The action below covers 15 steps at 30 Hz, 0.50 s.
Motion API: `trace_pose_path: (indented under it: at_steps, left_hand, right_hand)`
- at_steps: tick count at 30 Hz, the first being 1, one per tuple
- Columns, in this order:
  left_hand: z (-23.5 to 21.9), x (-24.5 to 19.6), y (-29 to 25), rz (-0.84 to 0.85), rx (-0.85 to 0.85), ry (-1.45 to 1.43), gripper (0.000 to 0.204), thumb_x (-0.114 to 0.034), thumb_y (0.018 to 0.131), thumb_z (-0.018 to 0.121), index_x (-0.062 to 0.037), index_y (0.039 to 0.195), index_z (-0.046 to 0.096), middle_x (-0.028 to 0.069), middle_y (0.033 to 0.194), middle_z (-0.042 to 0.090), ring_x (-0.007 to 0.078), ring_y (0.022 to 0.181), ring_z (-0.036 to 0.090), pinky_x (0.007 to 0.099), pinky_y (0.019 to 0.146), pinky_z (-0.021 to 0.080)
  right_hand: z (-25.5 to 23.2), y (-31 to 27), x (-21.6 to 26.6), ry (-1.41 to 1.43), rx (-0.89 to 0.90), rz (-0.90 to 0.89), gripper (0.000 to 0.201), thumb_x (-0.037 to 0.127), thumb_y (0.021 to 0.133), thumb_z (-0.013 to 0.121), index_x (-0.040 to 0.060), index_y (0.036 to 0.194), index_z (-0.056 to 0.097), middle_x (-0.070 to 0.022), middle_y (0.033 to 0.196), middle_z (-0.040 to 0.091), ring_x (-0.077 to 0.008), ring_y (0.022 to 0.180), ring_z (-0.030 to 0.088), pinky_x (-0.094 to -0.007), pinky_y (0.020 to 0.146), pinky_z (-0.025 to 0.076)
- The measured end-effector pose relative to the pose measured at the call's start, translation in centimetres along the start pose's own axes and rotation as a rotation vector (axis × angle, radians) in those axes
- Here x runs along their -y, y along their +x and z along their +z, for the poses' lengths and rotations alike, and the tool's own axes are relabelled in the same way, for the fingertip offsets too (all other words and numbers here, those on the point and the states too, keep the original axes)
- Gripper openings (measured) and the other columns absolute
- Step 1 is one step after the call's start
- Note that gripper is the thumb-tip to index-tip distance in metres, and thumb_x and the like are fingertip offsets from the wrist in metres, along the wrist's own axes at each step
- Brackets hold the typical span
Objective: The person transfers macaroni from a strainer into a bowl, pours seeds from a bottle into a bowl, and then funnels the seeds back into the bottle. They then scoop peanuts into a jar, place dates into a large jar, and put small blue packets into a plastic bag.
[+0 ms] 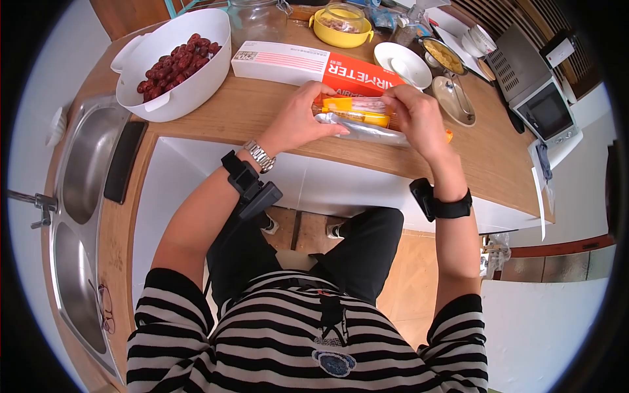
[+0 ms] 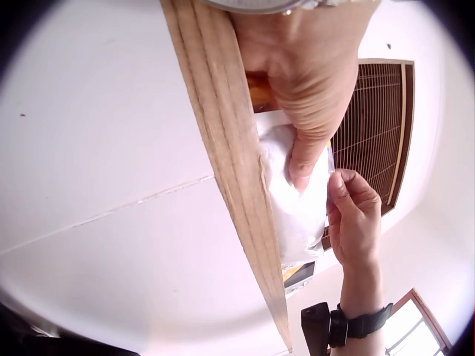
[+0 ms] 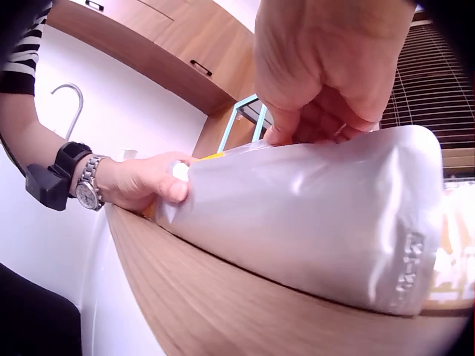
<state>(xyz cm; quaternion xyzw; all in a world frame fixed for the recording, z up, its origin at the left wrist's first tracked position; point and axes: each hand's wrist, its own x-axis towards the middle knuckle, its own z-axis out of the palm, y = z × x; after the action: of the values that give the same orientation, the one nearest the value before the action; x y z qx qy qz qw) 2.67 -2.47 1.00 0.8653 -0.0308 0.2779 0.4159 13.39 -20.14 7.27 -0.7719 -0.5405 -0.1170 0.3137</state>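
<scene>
A silver-backed packet [image 1: 370, 133] with yellow and clear printed parts stands on its edge near the counter's front. My left hand [image 1: 303, 119] grips its left end, the thumb lying against the silver side, as the left wrist view shows the thumb [image 2: 303, 159] from close by. At the packet's upper edge, my right hand [image 1: 419, 116] pinches with curled fingers. The right wrist view shows the broad silver face [image 3: 297, 215] below that hand [image 3: 326, 70]; the fingertips are partly hidden behind the edge.
Behind the packet lies a long white and red box [image 1: 282, 62]. A white basin [image 1: 167, 108] of red dates [image 1: 173, 69] stands left, beside the sink [image 1: 88, 173]. At the back are a yellow pot [image 1: 341, 38], a white bowl [image 1: 419, 75] and a glass jar [image 1: 255, 26]; a microwave [image 1: 547, 108] is right.
</scene>
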Motion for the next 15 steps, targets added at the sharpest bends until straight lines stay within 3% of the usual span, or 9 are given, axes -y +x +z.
trace_pose_path:
  at_steps: [2,4,6,10,12,13,15]
  left_hand:
    - [0.0,0.0,0.0,0.028,-0.007,0.037,0.054,-0.026,0.057,0.076,-0.0021,0.095,0.046,0.0085,0.09,0.053,0.0161,0.084,0.051,0.0275,0.073,0.042]
    - [0.0,0.1,0.0,0.022,-0.005,0.038,0.054,-0.027,0.056,0.076,-0.0025,0.095,0.046,0.0084,0.09,0.053,0.0164,0.084,0.051,0.028,0.074,0.042]
    - [0.0,-0.1,-0.1,0.006,-0.001,0.031,0.054,-0.026,0.056,0.076,-0.0026,0.095,0.046,0.0084,0.09,0.053,0.0164,0.084,0.051,0.0279,0.074,0.042]
    - [0.0,-0.1,-0.1,-0.013,0.009,0.03,0.054,-0.026,0.056,0.076,-0.0027,0.095,0.046,0.0084,0.09,0.053,0.0162,0.085,0.051,0.0278,0.074,0.041]
    - [0.0,-0.1,-0.1,-0.013,0.008,0.005,0.054,-0.025,0.056,0.076,-0.0027,0.095,0.046,0.0084,0.09,0.054,0.0161,0.085,0.051,0.0279,0.074,0.041]
    - [0.0,-0.1,-0.1,-0.014,0.007,-0.021,0.053,-0.025,0.057,0.076,-0.0027,0.095,0.046,0.0084,0.09,0.054,0.016,0.085,0.051,0.0279,0.074,0.042]
    - [0.1,0.1,-0.1,0.006,0.002,-0.002,0.053,-0.025,0.057,0.076,-0.0027,0.095,0.046,0.0083,0.09,0.054,0.0159,0.085,0.051,0.0279,0.074,0.042]
  right_hand:
    - [-0.9,-0.4,-0.9,-0.066,-0.076,-0.08,0.006,0.002,0.07,0.056,-0.0012,0.074,0.055,-0.0157,0.074,0.055,-0.0314,0.065,0.053,-0.0338,0.059,0.044]
    - [-1.5,-1.0,-2.1,-0.114,-0.004,-0.078,0.007,0.002,0.07,0.055,-0.0012,0.076,0.056,-0.0138,0.074,0.057,-0.0299,0.064,0.054,-0.0333,0.059,0.044]
    - [-1.4,-1.8,-3.0,0.03,0.216,-0.044,0.01,0.003,0.071,0.056,-0.0007,0.08,0.058,-0.0123,0.073,0.057,-0.0281,0.065,0.054,-0.0333,0.06,0.044]
    - [-1.9,-1.6,-1.3,-0.027,0.123,0.005,0.021,0.007,0.071,0.058,0.0011,0.09,0.058,-0.0131,0.081,0.058,-0.0275,0.075,0.055,-0.0337,0.066,0.044]
    - [-1.1,-1.6,0.4,-0.017,0.035,-0.146,0.03,0.013,0.071,0.06,0.0025,0.099,0.055,-0.0154,0.092,0.055,-0.0287,0.086,0.052,-0.0344,0.074,0.043]
    - [-0.8,-1.7,1.2,0.008,0.086,-0.134,0.037,0.018,0.071,0.061,0.0031,0.103,0.053,-0.016,0.099,0.053,-0.0292,0.092,0.049,-0.0346,0.079,0.041]
    - [0.2,-2.0,1.3,0.029,0.1,-0.117,0.034,0.018,0.071,0.061,0.0024,0.101,0.054,-0.0156,0.096,0.054,-0.0293,0.092,0.05,-0.0345,0.079,0.041]
